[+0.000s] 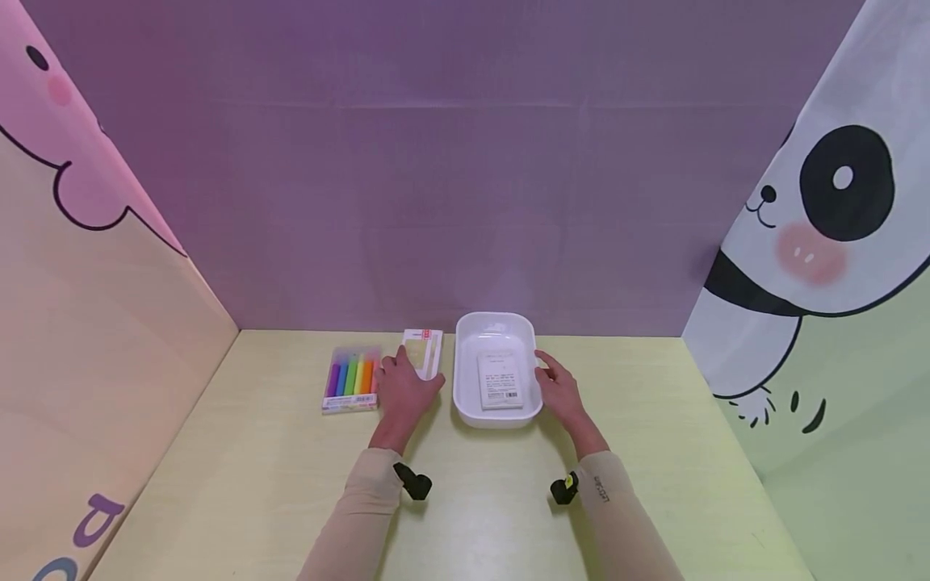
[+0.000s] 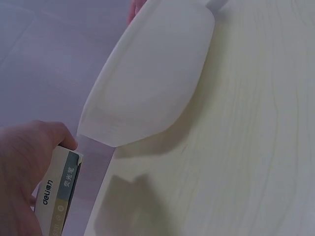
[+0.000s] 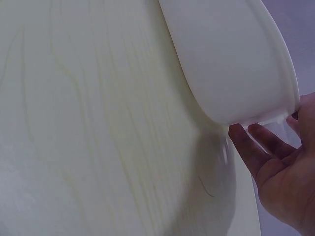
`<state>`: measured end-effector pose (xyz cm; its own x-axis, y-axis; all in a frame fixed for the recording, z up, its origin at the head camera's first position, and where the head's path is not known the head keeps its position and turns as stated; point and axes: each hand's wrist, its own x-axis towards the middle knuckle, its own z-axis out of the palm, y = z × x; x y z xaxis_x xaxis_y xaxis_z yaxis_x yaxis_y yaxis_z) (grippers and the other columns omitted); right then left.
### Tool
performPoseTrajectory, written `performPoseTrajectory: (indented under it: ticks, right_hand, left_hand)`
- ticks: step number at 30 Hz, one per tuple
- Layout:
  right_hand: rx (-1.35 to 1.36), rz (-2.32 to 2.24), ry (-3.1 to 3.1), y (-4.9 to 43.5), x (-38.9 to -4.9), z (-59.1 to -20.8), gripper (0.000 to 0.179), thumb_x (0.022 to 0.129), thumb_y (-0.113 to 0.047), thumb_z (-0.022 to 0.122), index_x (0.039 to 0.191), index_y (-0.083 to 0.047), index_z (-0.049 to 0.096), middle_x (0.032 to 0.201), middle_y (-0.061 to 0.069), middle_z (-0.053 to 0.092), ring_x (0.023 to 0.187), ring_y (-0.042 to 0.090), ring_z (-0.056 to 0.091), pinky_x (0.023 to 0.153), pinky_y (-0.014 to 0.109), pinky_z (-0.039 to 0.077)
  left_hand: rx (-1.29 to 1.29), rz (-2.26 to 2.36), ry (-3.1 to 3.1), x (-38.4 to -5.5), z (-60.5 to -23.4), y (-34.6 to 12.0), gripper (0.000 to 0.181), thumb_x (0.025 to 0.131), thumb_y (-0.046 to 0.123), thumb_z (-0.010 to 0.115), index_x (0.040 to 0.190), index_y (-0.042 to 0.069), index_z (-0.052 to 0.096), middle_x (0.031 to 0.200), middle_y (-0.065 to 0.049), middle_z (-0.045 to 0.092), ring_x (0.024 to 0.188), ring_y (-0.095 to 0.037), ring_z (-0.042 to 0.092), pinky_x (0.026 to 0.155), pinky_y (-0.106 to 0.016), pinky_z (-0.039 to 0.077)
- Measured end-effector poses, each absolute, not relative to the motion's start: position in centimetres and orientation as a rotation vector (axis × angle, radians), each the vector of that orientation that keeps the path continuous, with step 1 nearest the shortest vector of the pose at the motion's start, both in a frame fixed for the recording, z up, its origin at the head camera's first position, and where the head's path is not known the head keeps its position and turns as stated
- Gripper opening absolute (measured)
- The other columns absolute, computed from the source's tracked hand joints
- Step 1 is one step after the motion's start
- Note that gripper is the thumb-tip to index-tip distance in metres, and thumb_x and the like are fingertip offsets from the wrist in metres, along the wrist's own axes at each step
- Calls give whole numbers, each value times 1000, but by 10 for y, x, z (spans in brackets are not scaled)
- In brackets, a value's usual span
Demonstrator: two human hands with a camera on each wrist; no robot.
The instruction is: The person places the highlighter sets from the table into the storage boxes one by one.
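Note:
My left hand grips a flat white highlighter box across its width, thumb on the right edge and fingers on the left. Its printed narrow side, reading "deli", shows in the left wrist view. To the right stands a white plastic tray, with a thin white printed packet lying inside. My right hand holds the tray's right side at the rim. In the right wrist view, fingertips press against the tray's outer wall. Left of my left hand lies a clear pack of coloured highlighters.
The pale wooden table ends at a purple back panel. Printed side panels stand on both sides, a pink figure on the left and a panda on the right.

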<state>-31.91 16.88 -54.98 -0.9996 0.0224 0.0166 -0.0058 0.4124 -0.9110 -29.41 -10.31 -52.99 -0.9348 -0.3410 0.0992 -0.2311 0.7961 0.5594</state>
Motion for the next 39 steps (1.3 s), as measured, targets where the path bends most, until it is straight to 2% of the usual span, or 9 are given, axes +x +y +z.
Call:
performPoseTrajectory:
  ticks: [14, 22, 39]
  right_hand:
    - [-9, 1702, -2602, 167, -323, -554, 41, 101, -19, 50, 142, -14, 51, 110, 20, 65, 100, 29, 60, 78, 36, 50]
    - [4, 1687, -2619, 165, -322, -551, 41, 101, -19, 49, 142, -15, 51, 113, 21, 64, 102, 31, 60, 80, 39, 50]
    - [47, 1639, -2612, 164, -325, -554, 41, 101, -20, 50, 141, -14, 51, 108, 21, 66, 98, 30, 61, 79, 40, 51]
  left_hand:
    - [443, -838, -2755, -294, -519, -95, 87, 76, 45, 68, 142, -1, 37, 123, -26, 43, 109, -43, 39, 92, -53, 40]
    - [428, -874, -2736, -290, -511, -90, 87, 77, 45, 70, 142, -2, 37, 124, -26, 43, 109, -41, 37, 92, -51, 40]
    - [320, -907, -2667, -285, -501, -79, 86, 74, 43, 72, 140, -2, 40, 118, -25, 46, 105, -40, 40, 88, -51, 40]
